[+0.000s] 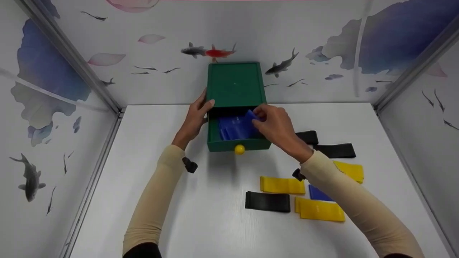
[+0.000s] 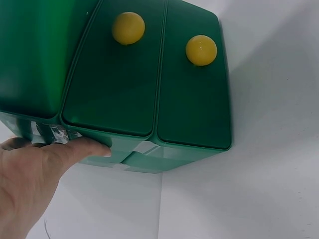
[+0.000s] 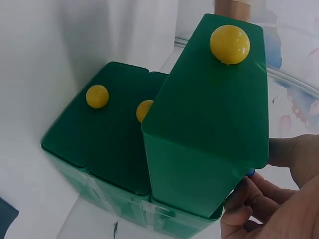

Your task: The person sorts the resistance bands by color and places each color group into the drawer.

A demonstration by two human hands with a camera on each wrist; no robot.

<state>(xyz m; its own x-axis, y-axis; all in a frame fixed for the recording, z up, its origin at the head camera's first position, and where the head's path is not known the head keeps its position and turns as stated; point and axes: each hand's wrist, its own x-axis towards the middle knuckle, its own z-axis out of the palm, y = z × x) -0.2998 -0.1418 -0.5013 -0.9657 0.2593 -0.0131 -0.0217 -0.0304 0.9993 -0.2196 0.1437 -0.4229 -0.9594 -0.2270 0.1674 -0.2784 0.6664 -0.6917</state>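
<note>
A green drawer cabinet [image 1: 236, 84] stands against the back wall, its top drawer [image 1: 224, 145] pulled out by a yellow knob's side. Several blue folded strips [image 1: 233, 128] lie flat in that drawer. My right hand [image 1: 276, 123] reaches over the drawer's right wall, thumb and fingers pinching the raised end of a blue strip [image 1: 251, 116]. In the right wrist view the drawer front [image 3: 209, 104] hides most of that strip. My left hand [image 1: 195, 118] rests along the cabinet's left side, thumb lying against the side wall in the left wrist view.
Two lower drawers with yellow knobs [image 2: 201, 50] are closed. On the white table [image 1: 200, 215], right of the cabinet, lie black folded strips [image 1: 268, 201], yellow folded strips [image 1: 283, 185] and a blue one [image 1: 319, 193], partly under my right forearm. Printed wall panels enclose the back and sides.
</note>
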